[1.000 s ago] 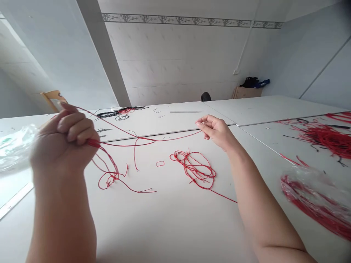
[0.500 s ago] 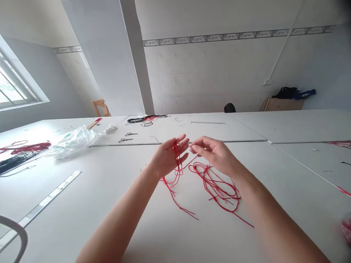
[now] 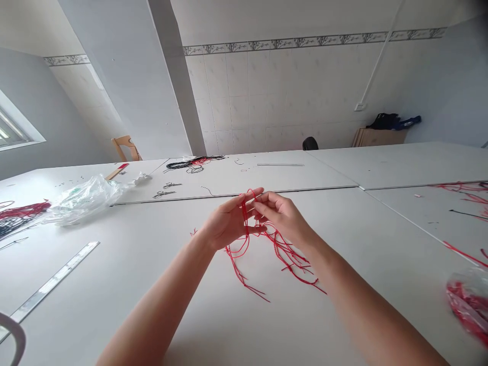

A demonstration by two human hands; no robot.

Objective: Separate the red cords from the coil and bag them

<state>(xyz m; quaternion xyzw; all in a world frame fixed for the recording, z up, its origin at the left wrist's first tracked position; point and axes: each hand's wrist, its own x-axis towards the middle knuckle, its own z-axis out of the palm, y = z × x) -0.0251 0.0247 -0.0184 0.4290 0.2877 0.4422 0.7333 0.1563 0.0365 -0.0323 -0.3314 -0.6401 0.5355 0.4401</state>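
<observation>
My left hand (image 3: 229, 221) holds red cord (image 3: 245, 218) draped in strands over its fingers, the thumb tip against them and the other fingers stretched out. My right hand (image 3: 276, 211) is pinched close to the left fingertips, on a strand that loops over the left index finger. Below the hands, a knotted length of red cord (image 3: 238, 272) with frayed-out ends hangs down or lies on the white table; I cannot tell which. A looser tangle of red cord (image 3: 292, 256) lies under my right hand, partly hidden by it.
Two small pairs of scissors (image 3: 164, 193) lie beyond the hands. A clear plastic bag (image 3: 86, 198), a metal ruler (image 3: 57, 282) and bundled red and black cords (image 3: 23, 216) are at left. Dark cords (image 3: 190, 164) lie farther back. A bag of red material (image 3: 468, 300) sits at right.
My right hand has moved left to the left fingertips, and a strand now loops over the left index finger. The view has shifted slightly right.
</observation>
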